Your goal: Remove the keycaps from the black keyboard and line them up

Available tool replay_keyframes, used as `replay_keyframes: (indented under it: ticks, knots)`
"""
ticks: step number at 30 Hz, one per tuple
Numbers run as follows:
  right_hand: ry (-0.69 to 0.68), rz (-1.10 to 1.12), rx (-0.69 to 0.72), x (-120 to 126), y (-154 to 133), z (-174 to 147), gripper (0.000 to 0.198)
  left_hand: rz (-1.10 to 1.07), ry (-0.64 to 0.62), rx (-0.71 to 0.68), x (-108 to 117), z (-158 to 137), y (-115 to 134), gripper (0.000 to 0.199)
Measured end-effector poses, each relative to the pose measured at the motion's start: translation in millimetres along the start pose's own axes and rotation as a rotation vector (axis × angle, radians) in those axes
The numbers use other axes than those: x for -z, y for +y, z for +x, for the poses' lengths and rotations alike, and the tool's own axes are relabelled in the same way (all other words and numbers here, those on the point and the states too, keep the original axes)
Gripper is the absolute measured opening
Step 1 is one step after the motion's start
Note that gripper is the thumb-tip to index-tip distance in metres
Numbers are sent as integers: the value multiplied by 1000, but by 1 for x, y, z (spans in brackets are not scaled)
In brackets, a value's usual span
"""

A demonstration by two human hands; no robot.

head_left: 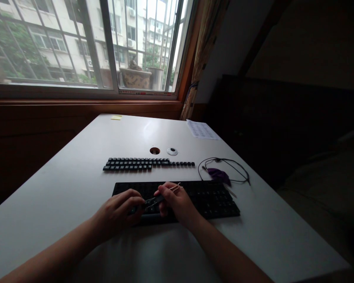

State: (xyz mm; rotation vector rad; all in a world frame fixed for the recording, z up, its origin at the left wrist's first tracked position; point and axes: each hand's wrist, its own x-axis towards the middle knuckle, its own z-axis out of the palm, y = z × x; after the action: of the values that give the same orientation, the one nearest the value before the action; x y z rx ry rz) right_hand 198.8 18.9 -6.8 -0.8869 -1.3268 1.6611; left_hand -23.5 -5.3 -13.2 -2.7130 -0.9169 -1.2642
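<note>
A black keyboard lies crosswise in front of me, several of its keys removed on the left part. My right hand grips a keycap puller with a dark handle; thin wires stick out at both ends. Its wire tips point left and reach the fingertips of my left hand. There the left fingers are pinched around a small dark keycap, mostly hidden by the fingers. Both hands hover over the keyboard's left half. Behind it, removed black keycaps stand in neat rows on the white table.
A coiled black cable and a purple cloth lie behind the keyboard's right end. Farther back are a round cable hole, its white cover, a printed sheet and yellow sticky notes. A barred window is beyond.
</note>
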Motion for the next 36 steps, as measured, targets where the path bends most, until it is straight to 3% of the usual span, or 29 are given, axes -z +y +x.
replay_keyframes:
  ticks: [5, 17, 25, 36]
  knots:
    - [-19, 1, 2, -1, 0, 0, 37, -40, -2, 48, 0, -1, 0, 17]
    - [-8, 12, 5, -3, -2, -3, 37, -195, 15, -78, 0, 3, 0, 36]
    - [30, -12, 9, -3, 0, -1, 38, -160, -39, -112, 0, 1, -2, 34]
    - [94, -1, 30, -5, -1, -2, 38, -182, -21, -115, 1, 3, -4, 33]
